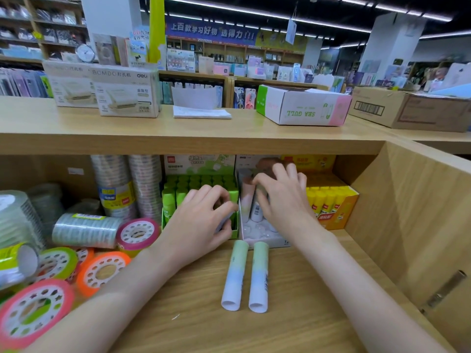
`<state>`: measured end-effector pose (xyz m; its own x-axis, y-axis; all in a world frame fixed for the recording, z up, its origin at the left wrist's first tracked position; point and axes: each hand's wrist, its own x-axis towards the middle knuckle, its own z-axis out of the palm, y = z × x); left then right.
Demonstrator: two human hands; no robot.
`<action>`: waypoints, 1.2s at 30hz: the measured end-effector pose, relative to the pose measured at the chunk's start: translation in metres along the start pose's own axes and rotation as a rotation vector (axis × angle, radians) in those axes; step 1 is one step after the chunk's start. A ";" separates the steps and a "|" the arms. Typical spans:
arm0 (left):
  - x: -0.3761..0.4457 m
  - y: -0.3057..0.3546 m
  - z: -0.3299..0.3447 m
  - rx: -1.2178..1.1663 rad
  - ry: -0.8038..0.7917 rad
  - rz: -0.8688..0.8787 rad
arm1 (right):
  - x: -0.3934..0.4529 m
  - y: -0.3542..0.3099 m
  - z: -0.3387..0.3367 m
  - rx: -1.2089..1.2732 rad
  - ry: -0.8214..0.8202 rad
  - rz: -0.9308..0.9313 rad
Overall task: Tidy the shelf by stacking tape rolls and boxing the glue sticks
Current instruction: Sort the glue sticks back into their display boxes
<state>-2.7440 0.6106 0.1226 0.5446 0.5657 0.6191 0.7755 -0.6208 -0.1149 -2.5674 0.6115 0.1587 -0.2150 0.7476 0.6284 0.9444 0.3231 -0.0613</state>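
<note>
Both hands are deep in the wooden shelf [293, 301] right now. The right hand [283, 197] has its fingers curled round a pastel glue stick standing in the white open-front display box [265, 240], looks like it's seating it upright. The left hand [204, 215] is pinching what seems to be another pale stick right at the corner of the green glue-stick box [198, 184], though the fingers hide most of it.

Two more loose pastel green-blue-white glue sticks [246, 276] lie side by side on the shelf board, just in front of the white box, caps pointing toward it. I'd guess these are light, stiff plastic tubes, smooth and round so they'll roll if nudged. Best bet is pinching each one mid-barrel, then tipping it upright before it goes in.

What's in the way: the white box is tight between the green box and the yellow glue-stick box [331, 205], and the sticks already standing in it leave narrow slots, so knocking neighbours over seems the main risk.

On the left there's a messy pile of tape: tall stacks of clear tape rolls [127, 184], a clear roll pack lying on its side [86, 229], and loose rolls with pink, orange and green cores [102, 271]. Those aren't stacked yet.
</note>
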 end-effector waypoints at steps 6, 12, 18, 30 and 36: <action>0.000 -0.001 0.001 -0.010 0.003 0.002 | 0.000 -0.005 -0.007 0.025 -0.177 0.097; 0.001 0.001 -0.001 -0.100 0.038 -0.034 | -0.022 -0.001 -0.015 0.108 -0.238 0.171; 0.002 0.001 -0.003 -0.123 0.063 -0.020 | -0.060 -0.003 -0.042 0.226 -0.165 0.162; 0.001 0.002 -0.004 -0.086 0.012 -0.019 | -0.073 -0.004 -0.034 0.425 -0.525 0.332; 0.001 0.001 -0.003 -0.077 -0.003 -0.024 | -0.058 0.017 -0.045 0.856 -0.124 0.413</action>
<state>-2.7436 0.6089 0.1254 0.5270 0.5825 0.6189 0.7615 -0.6470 -0.0395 -2.5280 0.5479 0.1563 0.0232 0.9376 0.3470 0.4601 0.2981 -0.8363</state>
